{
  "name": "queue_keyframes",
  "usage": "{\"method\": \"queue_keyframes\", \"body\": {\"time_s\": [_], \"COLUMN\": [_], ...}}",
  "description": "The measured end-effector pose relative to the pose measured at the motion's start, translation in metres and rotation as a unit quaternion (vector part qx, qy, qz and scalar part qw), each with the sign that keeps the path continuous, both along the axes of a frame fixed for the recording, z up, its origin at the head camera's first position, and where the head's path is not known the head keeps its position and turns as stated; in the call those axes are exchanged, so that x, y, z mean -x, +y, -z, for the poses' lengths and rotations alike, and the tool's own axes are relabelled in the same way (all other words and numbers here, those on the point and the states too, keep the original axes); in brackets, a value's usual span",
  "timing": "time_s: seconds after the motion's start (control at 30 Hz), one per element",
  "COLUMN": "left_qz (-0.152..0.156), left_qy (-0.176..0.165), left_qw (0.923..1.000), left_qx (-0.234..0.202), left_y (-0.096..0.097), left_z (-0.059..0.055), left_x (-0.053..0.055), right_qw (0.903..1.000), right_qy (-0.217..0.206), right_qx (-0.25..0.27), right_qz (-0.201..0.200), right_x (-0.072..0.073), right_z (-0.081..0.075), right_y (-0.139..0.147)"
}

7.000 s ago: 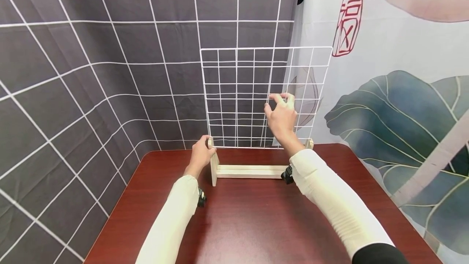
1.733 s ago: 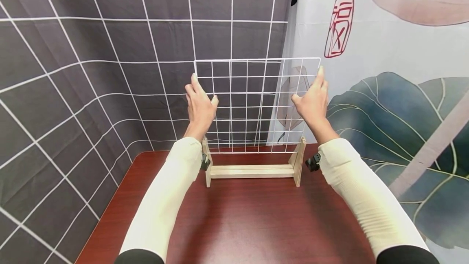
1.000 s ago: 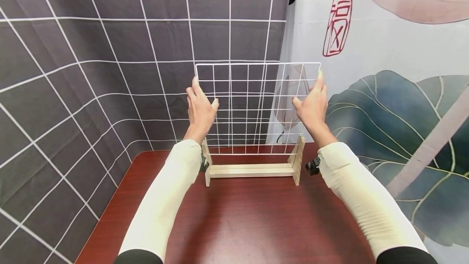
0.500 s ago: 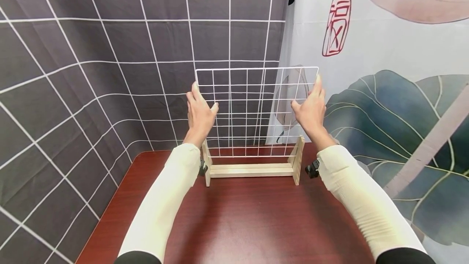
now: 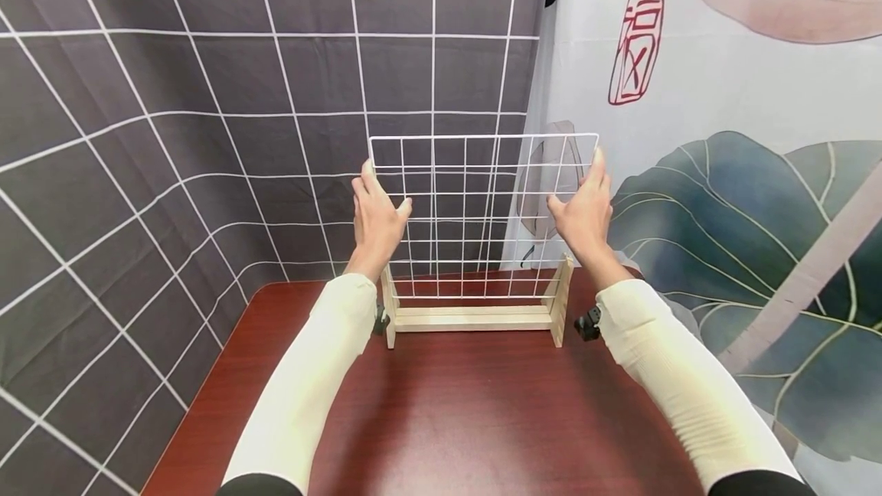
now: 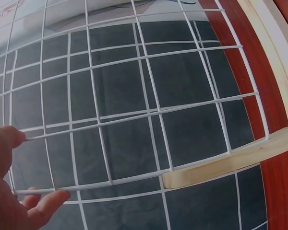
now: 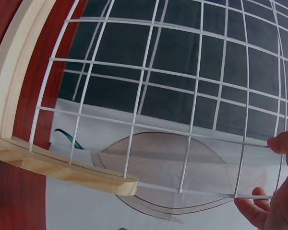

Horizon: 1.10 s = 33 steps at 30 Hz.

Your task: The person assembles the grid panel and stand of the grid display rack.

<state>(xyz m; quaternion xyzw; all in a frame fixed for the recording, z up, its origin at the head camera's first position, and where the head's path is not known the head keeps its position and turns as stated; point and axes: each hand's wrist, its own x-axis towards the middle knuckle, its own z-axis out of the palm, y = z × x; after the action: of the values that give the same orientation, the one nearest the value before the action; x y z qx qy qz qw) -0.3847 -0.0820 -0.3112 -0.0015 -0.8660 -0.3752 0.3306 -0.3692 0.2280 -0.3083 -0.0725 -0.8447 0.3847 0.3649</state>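
Observation:
A white wire grid panel (image 5: pixel 465 193) stands nearly upright in a pale wooden stand (image 5: pixel 474 320) with two side uprights and a crossbar. My left hand (image 5: pixel 375 213) holds the panel's left edge near its upper corner. My right hand (image 5: pixel 584 213) grips the right edge at about the same height. In the left wrist view, the panel's side wire runs along the left upright (image 6: pixel 230 158), and thumb and fingers (image 6: pixel 50 203) touch the wires. The right wrist view has the other side wire meeting the right upright (image 7: pixel 86 175). The panel's bottom wire is slightly above the crossbar.
The stand rests on a reddish-brown table (image 5: pixel 475 404), near its back edge. Behind it hang a dark grey curtain with white lines (image 5: pixel 227 159) and a white curtain with a leaf print (image 5: pixel 730 205). Small black devices (image 5: pixel 588 322) sit on both wrists.
At first my left hand was on the stand's left upright and my right was before the panel. Now both hold the side edges; over the last second, panel and hands have moved down.

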Motion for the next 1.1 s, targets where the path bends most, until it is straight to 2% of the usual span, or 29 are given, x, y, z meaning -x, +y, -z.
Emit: {"method": "queue_keyframes", "body": {"time_s": [0.73, 1.1], "left_qz": [0.000, 0.000], "left_qy": [0.009, -0.010], "left_qw": [1.0000, 0.9999], "left_qx": [-0.001, -0.005], "left_y": [-0.002, -0.004], "left_z": [0.023, 0.035], "left_x": [0.001, 0.001], "right_qw": [1.0000, 1.0000], "right_qy": [0.000, 0.002], "right_qx": [0.002, -0.003], "right_qz": [-0.001, 0.001], "right_x": [0.000, 0.001], "right_z": [0.022, 0.036], "right_y": [-0.001, -0.002]}}
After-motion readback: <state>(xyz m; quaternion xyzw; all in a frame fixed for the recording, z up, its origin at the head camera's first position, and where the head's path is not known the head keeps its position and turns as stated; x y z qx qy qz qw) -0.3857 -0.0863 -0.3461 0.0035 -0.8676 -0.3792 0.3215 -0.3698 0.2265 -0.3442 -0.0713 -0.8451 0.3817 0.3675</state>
